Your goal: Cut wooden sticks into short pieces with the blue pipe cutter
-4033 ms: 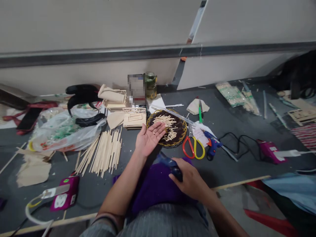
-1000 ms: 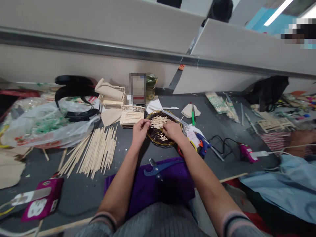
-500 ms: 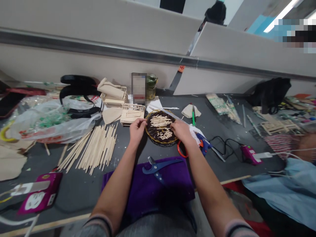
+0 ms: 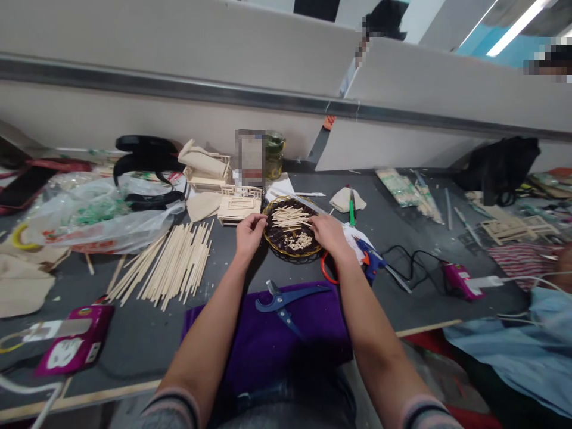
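Note:
A round dark woven basket (image 4: 292,255) with a yellowish rim lies on the grey table in front of me. It holds short wooden sticks (image 4: 289,218) and a small heap of tiny cut wooden pieces (image 4: 298,241). At its left rim, my left hand (image 4: 250,233) is closed in a pinch. My right hand (image 4: 329,233) has its fingers closed at the opposite rim; its fingertips are partly hidden. Beside the right wrist is an orange-red scissors handle (image 4: 329,268). A blue cutter (image 4: 281,302) rests on purple cloth (image 4: 268,351) between my forearms.
Long wooden sticks (image 4: 176,262) lie fanned out at left, near a plastic bag (image 4: 102,208). Small stick-built models (image 4: 240,205) stand behind. To the right are a blue glue gun (image 4: 370,257), a green-handled knife (image 4: 351,208) and a magenta box (image 4: 462,281) with cables. Another person's blue clothing (image 4: 500,345) shows at right.
The view has shifted slightly. Both hands stay at the basket's sides, with hardly any movement, and the basket's contents look the same.

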`<state>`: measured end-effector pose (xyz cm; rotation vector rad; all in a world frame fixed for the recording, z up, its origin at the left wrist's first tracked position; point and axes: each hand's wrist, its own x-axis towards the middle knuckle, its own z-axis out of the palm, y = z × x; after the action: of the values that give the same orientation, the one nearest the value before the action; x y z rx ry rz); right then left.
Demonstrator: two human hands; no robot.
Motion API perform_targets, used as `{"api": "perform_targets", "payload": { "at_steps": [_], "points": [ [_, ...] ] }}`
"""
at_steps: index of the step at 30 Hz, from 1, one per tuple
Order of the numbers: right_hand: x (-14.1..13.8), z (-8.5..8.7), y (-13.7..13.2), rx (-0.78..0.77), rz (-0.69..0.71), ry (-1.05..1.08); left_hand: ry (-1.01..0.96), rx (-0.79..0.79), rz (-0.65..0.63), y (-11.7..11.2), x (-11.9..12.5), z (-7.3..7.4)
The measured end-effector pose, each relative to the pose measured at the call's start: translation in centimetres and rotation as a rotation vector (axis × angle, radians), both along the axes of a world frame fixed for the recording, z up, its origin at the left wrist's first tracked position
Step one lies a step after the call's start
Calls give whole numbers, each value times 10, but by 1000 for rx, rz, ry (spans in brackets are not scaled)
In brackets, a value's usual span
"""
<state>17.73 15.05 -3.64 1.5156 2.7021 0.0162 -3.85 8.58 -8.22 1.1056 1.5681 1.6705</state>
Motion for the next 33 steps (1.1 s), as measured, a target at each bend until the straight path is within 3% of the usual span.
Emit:
{"api": "perform_targets", "payload": {
  "at_steps": [7, 16, 24, 29, 33],
  "points": [
    [-10, -8, 4, 16, 14, -26, -3, 2, 1, 0, 0, 2],
    [-6, 15, -10, -95, 65, 91, -22, 18, 8, 0, -5, 1],
    [-12, -1, -10, -109, -82, 217, 7, -6, 9, 1, -4, -2],
    [-10, 0, -12, -194, -73, 298, 0, -6, 24, 1, -3, -3],
    [-12, 0, -14, -173, -118, 379, -12, 1, 24, 1, -2, -2]
  ]
}}
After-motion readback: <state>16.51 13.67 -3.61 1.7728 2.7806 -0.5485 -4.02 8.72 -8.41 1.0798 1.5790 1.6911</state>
